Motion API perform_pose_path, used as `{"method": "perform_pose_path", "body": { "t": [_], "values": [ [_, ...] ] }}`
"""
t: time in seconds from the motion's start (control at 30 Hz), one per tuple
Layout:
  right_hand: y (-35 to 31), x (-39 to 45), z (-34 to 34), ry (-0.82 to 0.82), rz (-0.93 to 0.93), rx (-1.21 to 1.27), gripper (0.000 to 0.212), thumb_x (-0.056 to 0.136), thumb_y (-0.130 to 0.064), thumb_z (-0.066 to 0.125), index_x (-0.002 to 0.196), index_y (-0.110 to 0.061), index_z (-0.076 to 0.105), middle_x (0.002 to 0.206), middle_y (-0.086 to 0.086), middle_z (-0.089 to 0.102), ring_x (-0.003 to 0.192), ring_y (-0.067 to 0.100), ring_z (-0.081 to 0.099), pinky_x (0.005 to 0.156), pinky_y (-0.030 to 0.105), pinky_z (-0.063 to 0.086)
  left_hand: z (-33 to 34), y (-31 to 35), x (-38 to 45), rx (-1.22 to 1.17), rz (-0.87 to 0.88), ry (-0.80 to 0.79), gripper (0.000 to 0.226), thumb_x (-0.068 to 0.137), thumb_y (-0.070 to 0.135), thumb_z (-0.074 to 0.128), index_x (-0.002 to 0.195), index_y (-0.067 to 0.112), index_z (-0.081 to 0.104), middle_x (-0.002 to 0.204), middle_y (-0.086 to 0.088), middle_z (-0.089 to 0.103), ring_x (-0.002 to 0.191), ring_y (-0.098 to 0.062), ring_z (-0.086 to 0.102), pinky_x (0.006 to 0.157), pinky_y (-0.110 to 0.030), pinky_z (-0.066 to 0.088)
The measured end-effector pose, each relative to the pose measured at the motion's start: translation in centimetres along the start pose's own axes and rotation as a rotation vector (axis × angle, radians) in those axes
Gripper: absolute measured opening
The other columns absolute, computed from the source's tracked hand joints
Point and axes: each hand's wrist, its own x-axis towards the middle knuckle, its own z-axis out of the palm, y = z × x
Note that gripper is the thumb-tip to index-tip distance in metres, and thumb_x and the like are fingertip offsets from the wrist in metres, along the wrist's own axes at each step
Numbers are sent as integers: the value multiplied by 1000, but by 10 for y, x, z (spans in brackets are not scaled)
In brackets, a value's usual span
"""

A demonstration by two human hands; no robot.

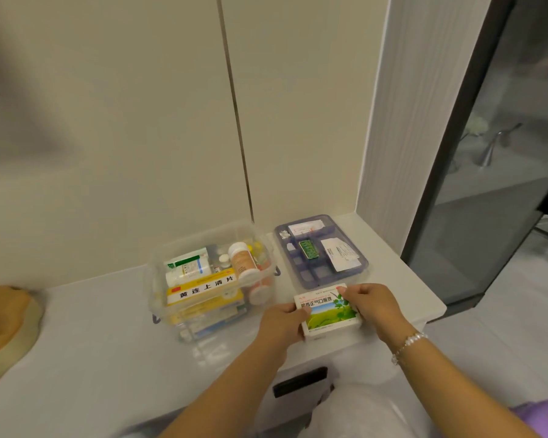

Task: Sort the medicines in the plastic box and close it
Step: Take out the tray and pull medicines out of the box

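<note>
A clear plastic box stands open on the white counter, filled with medicines: a yellow carton on top, a white-and-green carton and an orange-labelled bottle lying behind it. To its right lies a blue-grey compartment tray holding small packets and a green strip. In front of the tray I hold a green-and-white medicine carton just above the counter. My left hand grips its left end and my right hand grips its right end.
The counter ends at a front edge near my arms and a right edge past the tray. A tan rounded object lies at the far left. A wall stands behind; a dark glass door is at the right.
</note>
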Motion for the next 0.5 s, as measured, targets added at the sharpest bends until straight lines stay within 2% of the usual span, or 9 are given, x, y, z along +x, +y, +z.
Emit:
{"method": "perform_pose_path", "body": {
  "t": [0.1,0.2,0.3,0.37,0.43,0.5],
  "values": [
    [7,6,3,9,-14,-60,21,82,-34,65,89,-15,72,80,-2,68,74,12,64,60,20,46,6,-1,2,53,8,10,30,90,12,56,119,4,59,115,-14,67,100,-29,66,91,-43,53],
    [11,7,3,20,-45,-85,24,83,-32,64,96,-13,72,78,-4,67,71,10,63,59,19,46,7,-3,2,72,17,12,31,90,15,55,120,6,59,116,-12,67,99,-26,66,92,-42,53],
    [9,4,7,51,-103,-139,24,84,-28,64,101,-12,71,81,-3,66,67,7,60,60,18,44,5,0,-4,156,93,26,31,91,22,55,119,10,58,112,-3,66,92,-15,65,79,-28,56],
    [5,-1,11,124,-137,-168,28,84,-29,63,105,-12,68,90,0,67,69,7,59,64,21,46,0,6,-12,271,212,69,34,91,26,53,123,15,52,111,3,60,92,-11,59,70,-16,48],
    [-4,-7,14,180,-197,-139,35,83,-31,63,113,-12,63,109,6,67,83,14,61,71,23,48,-9,12,-22,363,397,155,31,91,26,53,121,19,53,107,6,57,95,-7,57,66,-8,42],
    [-18,-15,19,165,-283,-80,37,83,-30,63,117,-14,61,117,5,63,89,14,58,65,17,45,-22,20,-32,431,618,285,23,90,23,54,113,20,57,98,13,55,87,1,55,62,-3,40]
  ]
}}
